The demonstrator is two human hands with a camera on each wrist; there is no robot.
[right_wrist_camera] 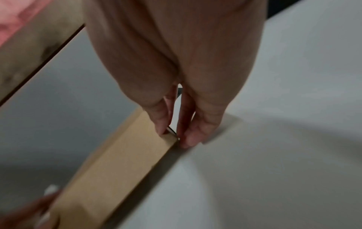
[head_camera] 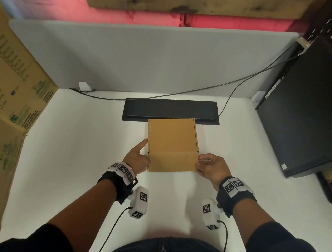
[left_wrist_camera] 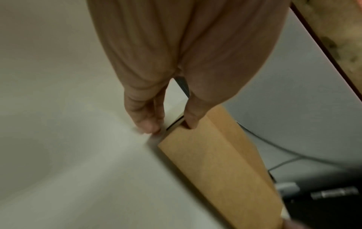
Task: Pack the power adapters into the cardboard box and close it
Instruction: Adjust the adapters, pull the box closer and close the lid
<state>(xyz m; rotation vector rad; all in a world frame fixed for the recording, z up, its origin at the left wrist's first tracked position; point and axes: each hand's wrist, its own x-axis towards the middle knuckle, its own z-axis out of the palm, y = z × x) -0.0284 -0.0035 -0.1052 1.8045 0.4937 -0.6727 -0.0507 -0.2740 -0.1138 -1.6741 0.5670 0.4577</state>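
A small brown cardboard box [head_camera: 171, 140] sits on the white table [head_camera: 81, 155] with its lid down and the front flap folded over the near face. No power adapters are visible. My left hand [head_camera: 138, 154] pinches the box's near-left corner. In the left wrist view the thumb of that left hand [left_wrist_camera: 170, 125] lies on the front of the box [left_wrist_camera: 215, 162] beside a narrow slit, with the fingers at the side. My right hand [head_camera: 209, 166] pinches the near-right corner. The right wrist view shows this right hand [right_wrist_camera: 176, 137] with its fingertips on both sides of that corner of the box [right_wrist_camera: 117, 162].
A flat black panel [head_camera: 172, 109] lies just behind the box, with black cables [head_camera: 211, 87] running along a grey partition [head_camera: 149, 61]. A black computer tower [head_camera: 317, 107] stands at the right. Large printed cartons [head_camera: 2, 87] wall off the left side.
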